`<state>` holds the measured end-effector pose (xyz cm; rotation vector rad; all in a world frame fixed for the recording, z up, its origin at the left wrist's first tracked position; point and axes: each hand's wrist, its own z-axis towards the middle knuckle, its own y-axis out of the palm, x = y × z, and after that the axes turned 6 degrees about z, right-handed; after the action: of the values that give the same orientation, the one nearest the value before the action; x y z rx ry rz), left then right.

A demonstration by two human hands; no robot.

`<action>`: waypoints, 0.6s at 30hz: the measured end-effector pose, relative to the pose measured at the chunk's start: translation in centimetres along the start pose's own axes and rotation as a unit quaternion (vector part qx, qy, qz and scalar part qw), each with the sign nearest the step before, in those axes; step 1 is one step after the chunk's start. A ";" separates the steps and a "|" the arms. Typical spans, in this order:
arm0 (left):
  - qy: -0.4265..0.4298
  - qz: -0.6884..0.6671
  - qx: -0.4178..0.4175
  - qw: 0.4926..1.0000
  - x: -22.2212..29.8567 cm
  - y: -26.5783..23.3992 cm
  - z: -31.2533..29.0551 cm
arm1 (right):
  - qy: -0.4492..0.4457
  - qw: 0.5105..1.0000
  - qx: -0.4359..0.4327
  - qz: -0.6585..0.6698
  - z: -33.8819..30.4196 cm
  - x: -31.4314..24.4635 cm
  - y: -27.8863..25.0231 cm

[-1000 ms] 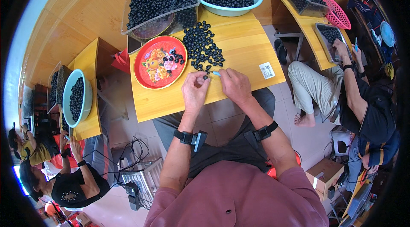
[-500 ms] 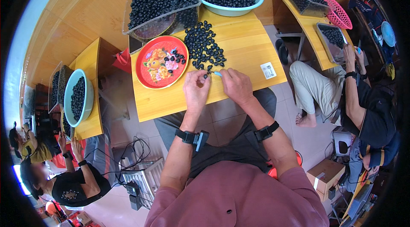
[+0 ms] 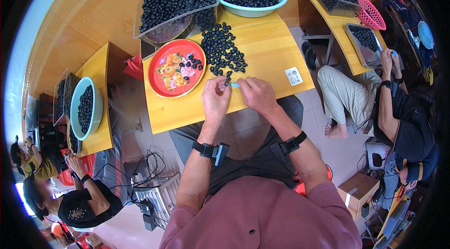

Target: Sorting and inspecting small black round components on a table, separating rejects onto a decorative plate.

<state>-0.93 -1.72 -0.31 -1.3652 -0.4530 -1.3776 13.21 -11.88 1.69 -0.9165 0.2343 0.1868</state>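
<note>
Close to the table's front edge, my left hand (image 3: 215, 97) pinches a small round black piece (image 3: 227, 84) between thumb and fingertips. It could be a bead or a berry; I cannot tell. My right hand (image 3: 257, 95) grips a slim tool with a light-blue handle (image 3: 235, 85), whose tip meets that piece. Just beyond my fingers, a loose pile of the same black pieces (image 3: 224, 50) spreads over the yellow wooden table (image 3: 267, 45). Left of the pile lies a red round tray (image 3: 161, 80) with a flower print and several black pieces on it.
At the table's back stand a clear bin (image 3: 178, 5) and a light-blue basin (image 3: 251, 12), both full of black pieces. A white label (image 3: 294, 76) sticks to the table's right. People work at side tables left (image 3: 96, 197) and right (image 3: 398, 108). Cables (image 3: 152, 167) trail across the floor.
The tool's blue handle has shifted slightly down and left, closer to my left fingertips. At the left table, the other person's hands have lowered and drawn in.
</note>
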 end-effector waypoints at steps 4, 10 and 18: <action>0.018 0.029 -0.001 0.999 0.5 -0.2 0.0 | -0.002 1.000 -0.002 0.000 0.0 -0.1 0.0; -0.006 0.021 -0.014 1.000 0.4 -0.1 0.0 | 0.011 1.000 -0.003 0.005 0.1 -0.1 0.0; -0.057 -0.127 -0.002 0.990 -0.1 0.1 -0.1 | 0.035 0.999 -0.005 0.005 0.0 0.3 0.4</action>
<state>-0.92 -1.82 -0.51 -1.4311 -0.7207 -1.5098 13.33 -11.64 1.26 -0.9325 0.3041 0.1652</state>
